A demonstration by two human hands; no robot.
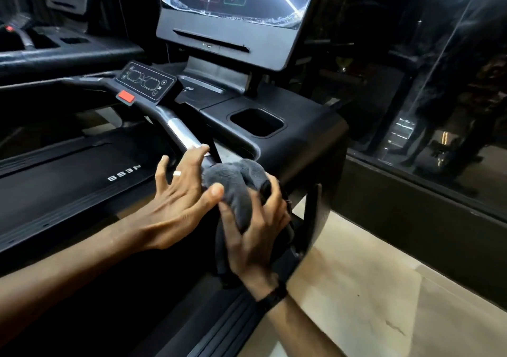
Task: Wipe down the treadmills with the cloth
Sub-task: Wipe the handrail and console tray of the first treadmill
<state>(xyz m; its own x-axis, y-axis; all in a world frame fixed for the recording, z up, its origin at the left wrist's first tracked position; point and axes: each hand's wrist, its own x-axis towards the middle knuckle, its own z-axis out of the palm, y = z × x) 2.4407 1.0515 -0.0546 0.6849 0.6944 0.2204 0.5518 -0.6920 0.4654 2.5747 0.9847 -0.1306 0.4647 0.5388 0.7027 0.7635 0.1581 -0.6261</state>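
A black treadmill (296,148) fills the middle of the view, with a screen console above and a silver handgrip bar (179,131) slanting down toward me. A grey cloth (236,183) is bunched over the lower end of that bar. My right hand (252,233) is closed around the cloth from below and the right. My left hand (181,194), with a ring on one finger, has its fingers spread; the fingertips rest on the bar and the thumb touches the cloth's left side.
A control pad (145,83) and a red stop button (126,96) sit left of the bar, a cup recess (256,122) to its right. The belt (68,181) lies at lower left. Another treadmill (55,52) stands behind. A glass wall (425,95) and pale floor (370,288) are on the right.
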